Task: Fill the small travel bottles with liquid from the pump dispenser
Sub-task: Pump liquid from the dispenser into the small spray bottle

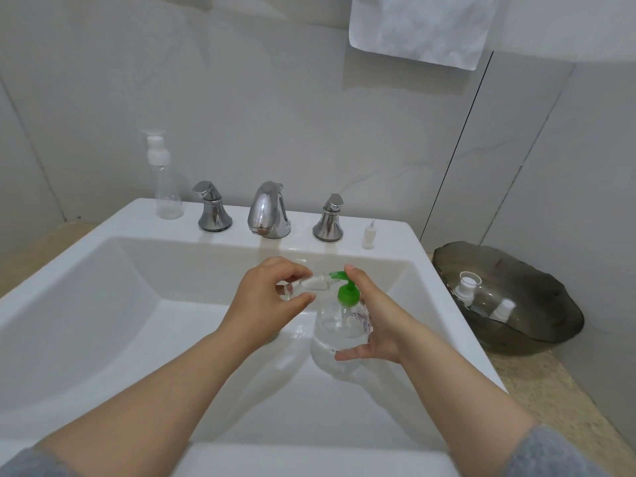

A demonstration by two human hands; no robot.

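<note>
Pinching a small clear travel bottle between thumb and curled fingers, the left grip holds it tipped nearly on its side over the sink, with its mouth turned toward the right grip. The right grip is wrapped round the clear body of the pump dispenser, and its forefinger reaches up over the green pump head. The green spout points toward the left grip and meets the mouth of the travel bottle. The dispenser holds clear liquid; whether its base rests on the basin cannot be told.

Beyond both grips, a chrome faucet stands on the sink's back ledge with a handle on either side. A tall clear bottle with a white pump stands well past the left grip, and a small white nozzle cap past the right grip. Out to the right of the right grip a dark bowl sits on the table, with clear bottles with white necks lying in it. A white towel hangs high above.
</note>
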